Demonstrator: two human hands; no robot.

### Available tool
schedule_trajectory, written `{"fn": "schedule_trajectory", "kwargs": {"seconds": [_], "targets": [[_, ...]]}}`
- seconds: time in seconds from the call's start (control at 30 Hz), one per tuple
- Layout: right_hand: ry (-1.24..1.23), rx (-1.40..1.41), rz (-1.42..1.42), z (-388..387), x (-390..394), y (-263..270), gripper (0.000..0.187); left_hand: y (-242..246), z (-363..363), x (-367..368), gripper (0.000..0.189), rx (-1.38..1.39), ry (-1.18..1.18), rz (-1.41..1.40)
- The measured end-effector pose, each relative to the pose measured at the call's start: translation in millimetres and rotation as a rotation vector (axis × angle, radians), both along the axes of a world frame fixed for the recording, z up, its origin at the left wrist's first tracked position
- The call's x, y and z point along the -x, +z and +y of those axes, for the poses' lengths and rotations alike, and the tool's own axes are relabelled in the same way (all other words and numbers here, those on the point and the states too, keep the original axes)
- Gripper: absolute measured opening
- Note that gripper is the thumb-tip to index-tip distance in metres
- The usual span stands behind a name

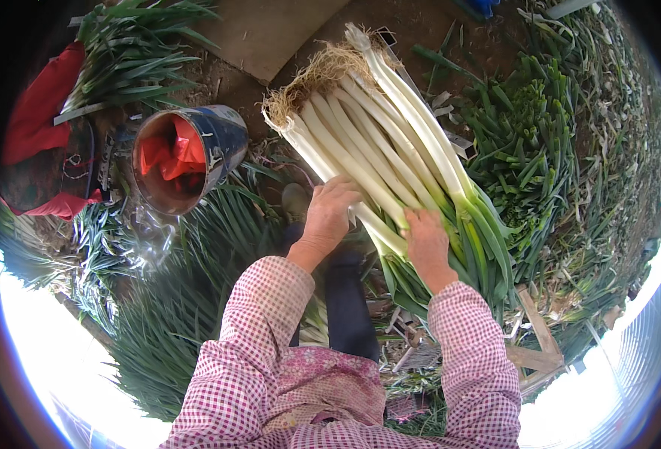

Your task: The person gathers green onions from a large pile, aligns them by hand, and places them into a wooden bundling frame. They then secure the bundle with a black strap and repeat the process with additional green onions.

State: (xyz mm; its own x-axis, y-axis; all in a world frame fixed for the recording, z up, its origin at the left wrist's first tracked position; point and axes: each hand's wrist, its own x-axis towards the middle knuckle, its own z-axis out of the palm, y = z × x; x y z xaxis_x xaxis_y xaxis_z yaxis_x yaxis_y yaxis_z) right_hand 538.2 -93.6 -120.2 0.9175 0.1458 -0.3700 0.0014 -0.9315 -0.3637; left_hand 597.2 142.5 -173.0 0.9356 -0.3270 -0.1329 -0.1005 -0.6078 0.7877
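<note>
A row of long green onions point(375, 140) lies slantwise before me, with thick white stalks side by side. Their tangled roots point(319, 73) point away from me, and the green leaves point(482, 247) spread toward the lower right. My left hand point(330, 210) is closed over the nearest stalk, with a pale scrap showing under its fingers. Farther down, where white turns to green, my right hand point(429, 241) touches the stalks with bent fingers. It is slightly blurred, and its fingertips are partly hidden, so whether it grips is unclear.
At the left, a tipped bucket point(226, 146) holds red plastic point(173, 151). Heaped green onion leaves point(179, 314) lie lower left; cut leaf tops point(524, 134) are piled at the right. A wooden frame point(535, 353) stands lower right. A flat board point(263, 33) lies ahead.
</note>
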Motion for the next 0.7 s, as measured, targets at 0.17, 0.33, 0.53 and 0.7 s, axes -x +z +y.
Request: {"fn": "schedule_trajectory", "kwargs": {"seconds": [0.17,0.33,0.53,0.7], "targets": [[-0.108,0.088,0.001,17.8,21.9,-20.7,0.053,1.1,-0.9,-4.3,0.029,-0.011,-0.017,0.003],[-0.216,0.047,-0.008,26.9,34.8,-18.0,0.052,5.5,-14.1,-14.4,0.036,-0.169,-0.073,0.054],[-0.466,0.012,0.137,-14.2,55.4,5.3,0.035,9.5,-30.9,-16.5,0.042,-0.451,-0.137,0.03],[-0.343,0.17,-0.025,-11.7,74.7,-21.1,0.032,4.9,-35.3,-15.2,0.042,-0.514,-0.155,0.053]]}}
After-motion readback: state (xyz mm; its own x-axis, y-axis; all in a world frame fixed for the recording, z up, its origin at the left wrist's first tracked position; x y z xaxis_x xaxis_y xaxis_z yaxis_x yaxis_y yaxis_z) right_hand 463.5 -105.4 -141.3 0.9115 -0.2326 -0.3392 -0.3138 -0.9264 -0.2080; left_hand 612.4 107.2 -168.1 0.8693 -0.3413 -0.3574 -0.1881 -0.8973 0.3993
